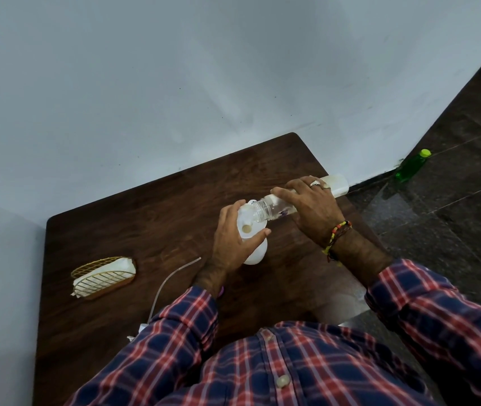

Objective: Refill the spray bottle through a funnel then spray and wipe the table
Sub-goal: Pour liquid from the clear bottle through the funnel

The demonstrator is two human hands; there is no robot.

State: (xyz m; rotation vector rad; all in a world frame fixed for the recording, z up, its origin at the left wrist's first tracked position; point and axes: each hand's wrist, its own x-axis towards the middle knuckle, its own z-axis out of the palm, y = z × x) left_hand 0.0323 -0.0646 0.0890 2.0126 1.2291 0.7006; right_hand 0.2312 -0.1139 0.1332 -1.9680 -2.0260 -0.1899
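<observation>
Head view: left hand grips the white spray bottle and funnel on the tabletop. Right hand grips a tipped clear bottle over the funnel.

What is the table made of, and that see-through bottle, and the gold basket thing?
The table looks like dark wood, or a wood-look coating: grain streaks show, with a dull sheen. The bottle in the right hand looks like clear plastic; you can see through its ridged neck. The basket looks like thin gold-coloured metal wire.
</observation>
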